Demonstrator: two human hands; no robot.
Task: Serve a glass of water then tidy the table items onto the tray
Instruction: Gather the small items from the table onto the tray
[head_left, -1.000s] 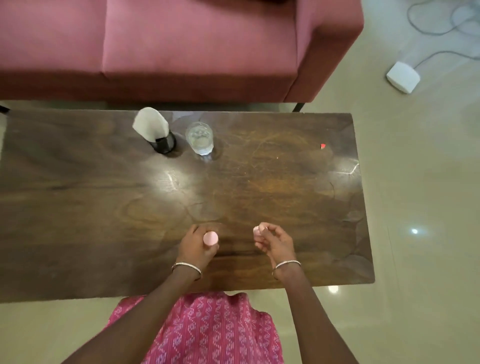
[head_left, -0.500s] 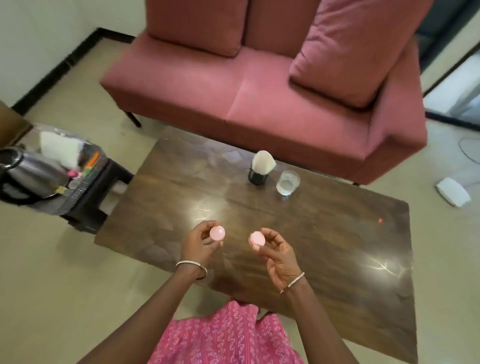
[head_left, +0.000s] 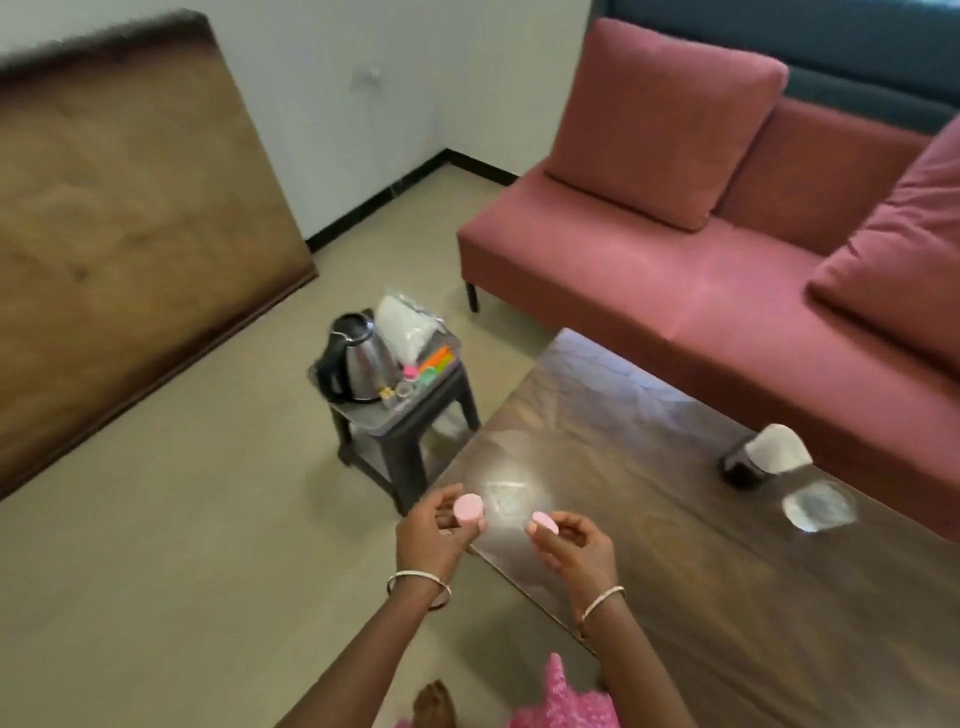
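Tidying seems in hand: your left hand (head_left: 431, 530) pinches one pink piece (head_left: 468, 506), your right hand (head_left: 571, 545) a second pink piece (head_left: 543, 521) by the table (head_left: 675, 571) corner, so carry both to the tray (head_left: 363, 415).

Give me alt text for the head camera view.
A person's left hand pinches a small round pink piece and the right hand a second pink piece, by the corner of a dark wooden table. A clear water glass and black napkin holder stand on it; a steel kettle sits on a tray beyond.
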